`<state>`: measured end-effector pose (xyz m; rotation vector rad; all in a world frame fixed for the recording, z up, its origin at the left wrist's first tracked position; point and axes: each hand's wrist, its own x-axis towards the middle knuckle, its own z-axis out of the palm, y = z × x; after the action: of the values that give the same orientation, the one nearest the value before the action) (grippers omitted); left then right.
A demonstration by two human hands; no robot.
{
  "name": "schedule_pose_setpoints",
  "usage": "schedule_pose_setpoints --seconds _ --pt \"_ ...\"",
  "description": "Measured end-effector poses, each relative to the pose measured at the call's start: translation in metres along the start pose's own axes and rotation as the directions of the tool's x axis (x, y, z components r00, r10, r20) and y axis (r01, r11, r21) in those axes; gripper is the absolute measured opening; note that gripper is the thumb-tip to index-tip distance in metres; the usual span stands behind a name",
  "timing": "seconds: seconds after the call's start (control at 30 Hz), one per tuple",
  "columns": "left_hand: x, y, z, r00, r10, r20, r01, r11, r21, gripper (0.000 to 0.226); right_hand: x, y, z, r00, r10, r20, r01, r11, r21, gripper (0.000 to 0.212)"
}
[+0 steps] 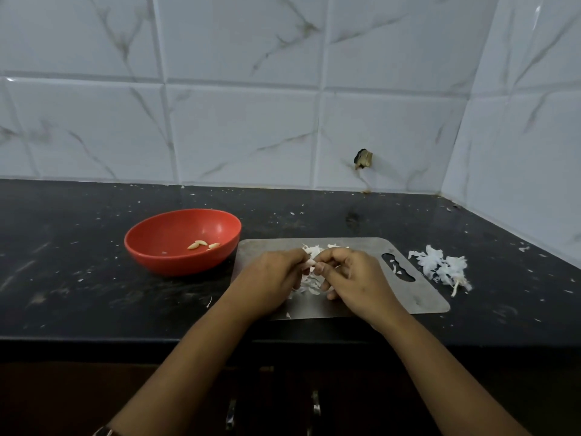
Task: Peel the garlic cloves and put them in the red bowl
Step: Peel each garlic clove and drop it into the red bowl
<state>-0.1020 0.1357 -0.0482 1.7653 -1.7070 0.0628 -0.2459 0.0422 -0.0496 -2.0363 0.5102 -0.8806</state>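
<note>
Left hand: the left hand (267,278) is over the near middle of the board (408,297). Its fingers are curled and the tips pinch one end of a small garlic clove (311,262)
Right hand: the right hand (355,278) is just beside the left one, fingers curled too. Its thumb and first finger pinch the other end of the same clove, I think to pull the skin off
Clove in hand: it is held up off the board, between the two hands. It is small and partly hidden, so I cannot tell how much skin is on it
Red bowl: the red bowl (176,262) sits on the dark counter (78,278), left of the board and just beside it
Done: a few peeled cloves (197,244) lie in the bottom of the bowl, pale and bare
Skins: many white skins (309,284) lie on the board under the hands, and a pile of skins (440,265) sits on the counter to the right of the board
Left to do: this clove needs its skin off, then a short trip left into the bowl
How far: the job looks well under way. I see no more whole cloves waiting, but some may hide under the hands or the skins, so I cannot tell how near the end it is
</note>
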Motion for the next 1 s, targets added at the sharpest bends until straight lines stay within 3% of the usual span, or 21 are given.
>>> schedule_pose_setpoints --seconds 0.2,0.33,0.47,0.63,0.73,0.87,1.0 --pt "-0.001 0.0 0.001 0.999 -0.037 0.019 0.038 0.997 -0.071 0.018 -0.003 0.001 0.002 0.993 -0.103 -0.057 0.091 0.977 -0.192 0.034" --pt "-0.001 0.0 0.001 0.997 -0.056 0.046 0.063 0.987 -0.151 0.018 -0.002 0.003 0.005 0.963 -0.261 -0.068 0.211 0.886 -0.412 0.018" --pt "0.0 0.004 -0.001 0.993 -0.105 0.044 0.113 0.957 -0.267 0.023 -0.003 0.003 0.01 0.915 -0.402 -0.021 0.303 0.722 -0.622 0.012" --pt "0.0 0.003 -0.002 0.99 -0.138 0.007 0.132 0.931 -0.34 0.036 -0.002 -0.001 0.014 0.885 -0.462 -0.051 0.305 0.662 -0.685 0.007" --pt "-0.001 0.003 -0.002 0.987 -0.161 -0.009 0.146 0.914 -0.378 0.033 0.0 -0.004 0.02 0.907 -0.408 -0.103 0.257 0.731 -0.632 0.011" --pt "-0.004 0.001 -0.005 0.982 -0.189 -0.008 0.173 0.914 -0.367 0.027 0.015 -0.002 0.001 0.926 -0.19 -0.326 0.026 0.894 -0.448 0.014" --pt "-0.003 0.001 -0.004 0.983 -0.18 -0.018 0.165 0.932 -0.321 0.02 0.016 0.001 -0.017 0.976 -0.055 -0.209 -0.043 0.898 -0.438 0.013"
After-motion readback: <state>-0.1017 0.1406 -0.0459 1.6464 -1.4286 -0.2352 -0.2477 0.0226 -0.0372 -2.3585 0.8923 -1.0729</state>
